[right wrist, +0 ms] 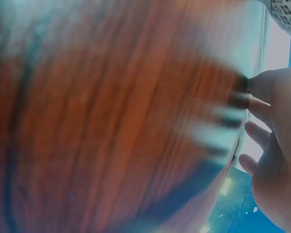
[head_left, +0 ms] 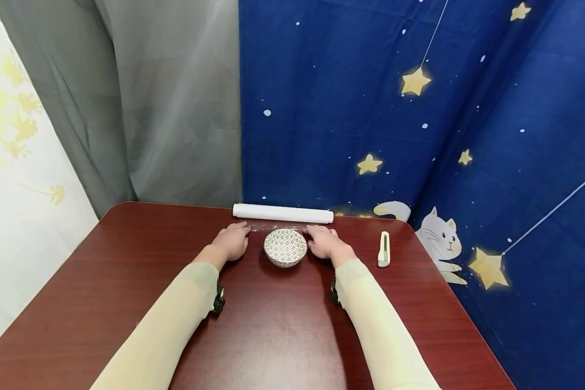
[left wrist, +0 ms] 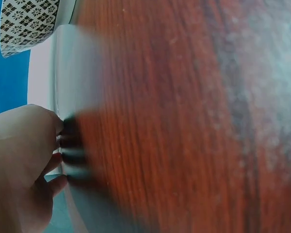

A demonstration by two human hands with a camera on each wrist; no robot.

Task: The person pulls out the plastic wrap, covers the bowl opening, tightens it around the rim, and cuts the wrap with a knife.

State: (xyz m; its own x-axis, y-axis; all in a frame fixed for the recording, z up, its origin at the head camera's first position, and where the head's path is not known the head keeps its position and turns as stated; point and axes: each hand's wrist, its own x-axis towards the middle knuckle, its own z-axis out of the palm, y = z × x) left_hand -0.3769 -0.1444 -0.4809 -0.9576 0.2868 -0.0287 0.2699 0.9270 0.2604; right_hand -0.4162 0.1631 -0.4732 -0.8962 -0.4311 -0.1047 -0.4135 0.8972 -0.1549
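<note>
A small patterned bowl (head_left: 285, 247) stands upright on the table between the two hands. Just behind it, a crinkled strip of clear plastic wrap (head_left: 273, 227) stretches from one hand to the other. The left hand (head_left: 232, 241) pinches the wrap's left end, and the right hand (head_left: 324, 242) has its right end. In the left wrist view the bowl (left wrist: 29, 24) is at the upper left, above the left hand (left wrist: 19, 155). The right wrist view has the right hand (right wrist: 279, 136) with fingertips low at the table; its hold is partly hidden.
A white roll (head_left: 283, 213) lies along the table's far edge, behind the wrap. To the right of the right hand is a white utility knife (head_left: 384, 249). The dark red wooden table (head_left: 283, 336) ends at curtains, grey on the left and blue with stars on the right.
</note>
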